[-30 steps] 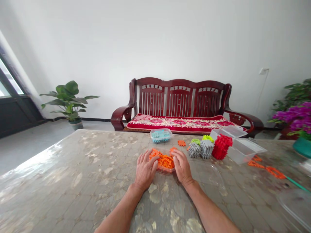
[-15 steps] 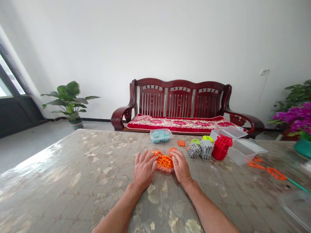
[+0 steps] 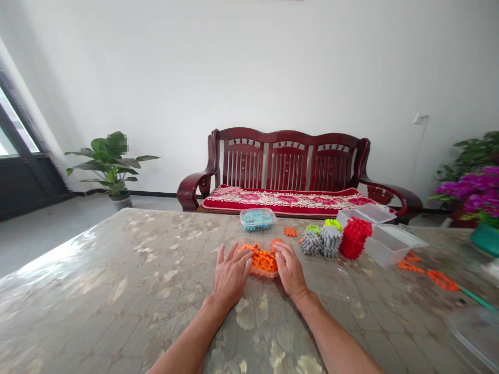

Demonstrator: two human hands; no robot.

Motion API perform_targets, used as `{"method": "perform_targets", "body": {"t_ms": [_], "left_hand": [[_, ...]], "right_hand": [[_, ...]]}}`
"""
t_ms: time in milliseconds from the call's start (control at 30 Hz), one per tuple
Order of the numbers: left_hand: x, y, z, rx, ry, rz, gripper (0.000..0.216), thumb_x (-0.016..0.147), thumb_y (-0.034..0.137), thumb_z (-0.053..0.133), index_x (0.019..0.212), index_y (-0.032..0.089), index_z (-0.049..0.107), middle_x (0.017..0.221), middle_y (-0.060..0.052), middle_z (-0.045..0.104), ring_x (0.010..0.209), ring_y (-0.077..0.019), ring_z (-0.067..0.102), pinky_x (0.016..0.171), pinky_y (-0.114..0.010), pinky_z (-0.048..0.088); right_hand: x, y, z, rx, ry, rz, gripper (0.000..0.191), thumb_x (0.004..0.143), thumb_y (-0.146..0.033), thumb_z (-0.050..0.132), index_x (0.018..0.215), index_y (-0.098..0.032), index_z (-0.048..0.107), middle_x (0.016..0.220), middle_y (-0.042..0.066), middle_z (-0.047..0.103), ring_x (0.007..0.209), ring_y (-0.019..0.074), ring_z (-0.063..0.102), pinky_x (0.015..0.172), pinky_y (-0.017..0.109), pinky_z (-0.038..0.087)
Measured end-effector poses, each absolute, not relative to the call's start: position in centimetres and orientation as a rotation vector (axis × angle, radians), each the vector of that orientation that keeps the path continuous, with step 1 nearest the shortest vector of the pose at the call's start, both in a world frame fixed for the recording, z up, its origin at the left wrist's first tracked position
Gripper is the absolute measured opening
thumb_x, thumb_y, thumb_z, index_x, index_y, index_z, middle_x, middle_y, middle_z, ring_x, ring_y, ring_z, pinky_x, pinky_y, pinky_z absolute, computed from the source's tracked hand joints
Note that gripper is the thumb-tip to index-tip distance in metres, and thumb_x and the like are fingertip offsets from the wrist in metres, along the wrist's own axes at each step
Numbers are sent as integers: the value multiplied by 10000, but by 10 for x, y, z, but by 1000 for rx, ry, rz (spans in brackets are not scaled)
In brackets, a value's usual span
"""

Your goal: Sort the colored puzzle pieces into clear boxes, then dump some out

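A clear plastic tub (image 3: 260,278) sits on the table between my hands, filled with orange interlocking tiles (image 3: 263,261). My left hand (image 3: 231,272) lies along its left side, fingers stretched and spread over the rim, near the tiles. On the opposite side my right hand (image 3: 290,267) rests with extended fingers reaching over the rim. One orange tile (image 3: 277,241) stands at the right fingertips; whether they grip it I cannot make out. Beyond, a second tub (image 3: 258,220) holds light blue tiles, and a single orange tile (image 3: 290,231) lies flat beside it.
Stacks of grey tiles (image 3: 331,242) and red tiles (image 3: 355,238) stand to the right, with green tiles (image 3: 333,224) behind. Past them is an open clear box (image 3: 385,246). A transparent lid (image 3: 343,288) lies right of my hand. Linked orange pieces (image 3: 442,280) sit farther right.
Both hands stay almost in place around the tub, with only slight finger movement. The view has shifted a little; the tiles look about the same.
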State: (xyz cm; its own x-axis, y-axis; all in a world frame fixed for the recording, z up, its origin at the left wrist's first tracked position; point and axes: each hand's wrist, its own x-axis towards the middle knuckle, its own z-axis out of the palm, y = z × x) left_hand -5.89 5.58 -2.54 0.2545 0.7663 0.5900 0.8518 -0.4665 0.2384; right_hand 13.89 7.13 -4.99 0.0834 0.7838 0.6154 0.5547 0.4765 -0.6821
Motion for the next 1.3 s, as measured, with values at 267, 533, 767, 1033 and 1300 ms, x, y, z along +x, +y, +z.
{"method": "perform_targets", "body": {"t_ms": [267,533,767,1033,1300], "left_hand": [[-65,64,-34,-2492,-1593,-1180,338,950,286,434,1185,334,672,1304,-7,649,1333,-281,472,1151,-570,261],[-77,87,-48,-2191,-2025,-2047,455,917,357,425,1308,159,547,1350,-134,577,1254,-256,539,1100,-456,392],[-80,88,-46,-2229,-2131,-2306,486,893,384,468,1323,166,526,1399,-117,554,1297,-261,511,1110,-437,380],[-77,91,-47,-2204,-2164,-2381,486,861,389,456,1275,152,549,1329,-119,597,1225,-258,564,1067,-416,419],[-77,90,-44,-2170,-2166,-2335,435,856,414,452,1177,160,600,1198,-101,664,1136,-247,601,1015,-397,445]], "right_hand": [[139,71,-49,-1228,-1577,292,351,913,-262,397,1140,-174,650,1204,100,665,1156,198,591,1055,373,436],[134,67,-50,-1283,-1589,419,371,911,-304,414,1185,-177,630,1195,90,683,1090,202,642,980,349,493],[146,82,-49,-1401,-1603,253,399,920,-271,379,1234,-178,608,1223,101,671,1130,207,621,999,372,479],[158,97,-37,-1779,-1937,-121,516,860,-319,574,1346,-151,525,1368,134,569,1260,275,509,1052,403,393],[158,100,-34,-1842,-1951,-65,482,840,-322,602,1294,-164,567,1238,141,659,1136,279,609,968,376,448]]}}
